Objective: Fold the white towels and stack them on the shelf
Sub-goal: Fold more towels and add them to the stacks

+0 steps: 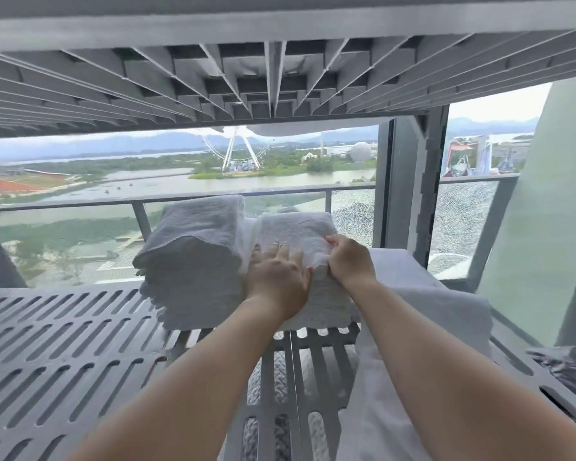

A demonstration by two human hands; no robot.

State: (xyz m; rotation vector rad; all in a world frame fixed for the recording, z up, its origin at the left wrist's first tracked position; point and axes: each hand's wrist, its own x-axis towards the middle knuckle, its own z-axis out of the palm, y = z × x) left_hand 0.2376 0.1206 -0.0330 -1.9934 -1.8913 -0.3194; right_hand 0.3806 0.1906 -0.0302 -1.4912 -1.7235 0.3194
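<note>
The grey slotted shelf point(64, 344) runs across the lower field, and the ribbed underside of an upper shelf point(280, 78) sits overhead. Behind both, a window point(180, 181) shows a river and a Ferris wheel.

On the right end of the shelf lies a loose white cloth point(446, 314), just beside the towel stacks. A dark grey cloth point(566, 367) lies at the far right edge.

Two stacks of folded white towels stand side by side at the back of the shelf, touching each other. The left stack point(193, 257) is the taller. The right stack point(323, 304) is lower and carries the top towel point(296, 229), where both hands are working.

The left hand point(276, 277) lies flat on the near left part of the top towel, fingers straight and spread, pressing down; it grasps nothing. A ring shows on one finger.

The right hand point(350, 261) is at the near right corner of the top towel, its fingers curled and pinching the towel's edge. The two hands sit just beside each other.
</note>
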